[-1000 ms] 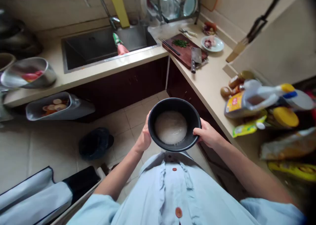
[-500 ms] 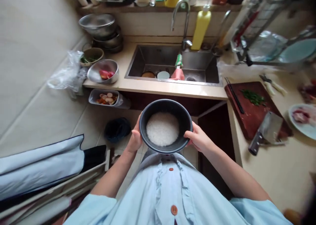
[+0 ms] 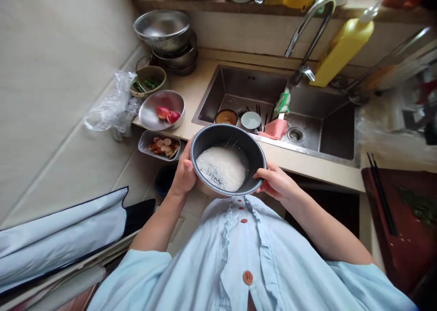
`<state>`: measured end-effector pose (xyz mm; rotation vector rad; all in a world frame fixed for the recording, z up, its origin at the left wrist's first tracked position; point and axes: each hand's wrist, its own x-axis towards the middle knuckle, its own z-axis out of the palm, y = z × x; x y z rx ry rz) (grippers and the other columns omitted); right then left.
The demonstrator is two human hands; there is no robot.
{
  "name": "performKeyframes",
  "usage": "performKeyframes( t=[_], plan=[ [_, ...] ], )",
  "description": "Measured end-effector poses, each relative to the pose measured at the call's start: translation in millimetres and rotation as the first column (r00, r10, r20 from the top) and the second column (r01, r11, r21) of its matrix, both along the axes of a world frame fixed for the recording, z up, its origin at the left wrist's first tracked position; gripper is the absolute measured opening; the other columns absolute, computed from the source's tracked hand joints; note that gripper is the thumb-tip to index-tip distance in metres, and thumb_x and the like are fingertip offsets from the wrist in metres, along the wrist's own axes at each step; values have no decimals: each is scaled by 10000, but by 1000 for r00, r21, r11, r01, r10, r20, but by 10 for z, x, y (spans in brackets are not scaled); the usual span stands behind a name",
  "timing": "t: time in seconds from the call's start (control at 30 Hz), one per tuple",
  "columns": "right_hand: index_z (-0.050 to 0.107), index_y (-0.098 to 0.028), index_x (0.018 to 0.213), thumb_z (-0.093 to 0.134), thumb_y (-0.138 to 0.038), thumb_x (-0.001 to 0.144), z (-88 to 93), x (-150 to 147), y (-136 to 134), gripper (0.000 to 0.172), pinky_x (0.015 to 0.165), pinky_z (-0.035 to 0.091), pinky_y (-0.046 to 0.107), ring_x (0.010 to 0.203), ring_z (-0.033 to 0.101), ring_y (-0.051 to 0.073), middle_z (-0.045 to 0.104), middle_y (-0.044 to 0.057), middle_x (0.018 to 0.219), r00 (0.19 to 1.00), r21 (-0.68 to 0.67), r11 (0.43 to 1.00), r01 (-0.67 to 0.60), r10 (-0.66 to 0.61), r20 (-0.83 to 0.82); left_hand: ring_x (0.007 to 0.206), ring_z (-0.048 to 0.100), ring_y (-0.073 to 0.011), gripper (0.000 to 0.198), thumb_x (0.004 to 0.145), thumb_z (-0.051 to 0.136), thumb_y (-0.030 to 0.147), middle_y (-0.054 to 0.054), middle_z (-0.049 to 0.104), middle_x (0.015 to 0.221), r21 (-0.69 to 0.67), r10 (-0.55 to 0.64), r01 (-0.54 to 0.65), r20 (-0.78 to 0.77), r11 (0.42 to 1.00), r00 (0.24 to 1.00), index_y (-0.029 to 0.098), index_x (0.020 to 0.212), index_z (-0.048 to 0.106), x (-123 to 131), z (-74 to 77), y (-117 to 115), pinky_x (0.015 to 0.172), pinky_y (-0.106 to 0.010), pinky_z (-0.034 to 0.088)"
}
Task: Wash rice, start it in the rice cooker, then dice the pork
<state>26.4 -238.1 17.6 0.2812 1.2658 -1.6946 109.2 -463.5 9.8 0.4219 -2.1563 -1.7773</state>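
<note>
A dark round rice cooker pot [image 3: 254,158] is held in front of my body, at the near edge of the counter. White rice [image 3: 223,167] lies in its bottom, heaped unevenly with dark patches of the pot showing through at the lower left. My left hand [image 3: 185,172] grips the pot's left side, thumb upward. On the other side my right hand [image 3: 273,180] holds the rim, with the thumb over the edge. The fingers under the pot are partly hidden.
Beyond the pot is a double steel sink [image 3: 235,92] with a bowl [image 3: 251,119], a pink cloth [image 3: 275,129] and a faucet [image 3: 309,28]. Steel bowls [image 3: 162,106] stand left. A plastic tub [image 3: 145,142] of scraps hangs below them. At right lies a cutting board [image 3: 406,238] with chopsticks [image 3: 382,195].
The pot has come nearer the sink and tilts slightly. The rice surface has shifted, baring dark patches. My view has swung left, and the cleaver and meat plate have left it.
</note>
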Motion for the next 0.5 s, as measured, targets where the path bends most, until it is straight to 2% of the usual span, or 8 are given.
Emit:
performKeyframes(
  t=[0.13, 0.27, 0.4, 0.5],
  plan=[
    [466, -188, 758, 596, -100, 535, -93, -365, -269, 273, 323, 445, 204, 339, 521, 116, 535, -71, 464, 997, -40, 999, 2, 1, 78, 1285, 422, -298, 832, 766, 270, 801, -122, 593, 1204, -103, -96, 92, -33, 990, 995, 170, 1233, 548, -425, 26, -306, 1101, -415, 315],
    [459, -191, 737, 572, -104, 549, -187, -668, -482, 236, 351, 459, 225, 343, 537, 141, 545, -44, 438, 989, -79, 996, -31, 42, 142, 1283, 433, -276, 746, 842, 234, 722, -118, 593, 1208, -159, -136, 137, 16, 978, 991, 175, 1251, 536, -759, 5, -563, 1114, -412, 307],
    [462, -187, 704, 541, -93, 547, -264, -945, -601, 200, 344, 455, 220, 344, 549, 156, 559, -16, 423, 978, -85, 996, -40, 57, 202, 1295, 423, -266, 707, 866, 237, 689, -108, 588, 1225, -162, -162, 173, 82, 971, 983, 185, 1272, 524, -1050, -6, -692, 1112, -410, 318],
    [457, -184, 657, 527, -83, 542, -325, -1137, -636, 168, 337, 453, 212, 360, 567, 164, 570, 0, 434, 969, -81, 996, -37, 56, 240, 1332, 376, -260, 688, 880, 247, 666, -109, 559, 1274, -161, -169, 185, 110, 969, 979, 184, 1298, 506, -1264, 8, -701, 1143, -416, 269]
  ],
)
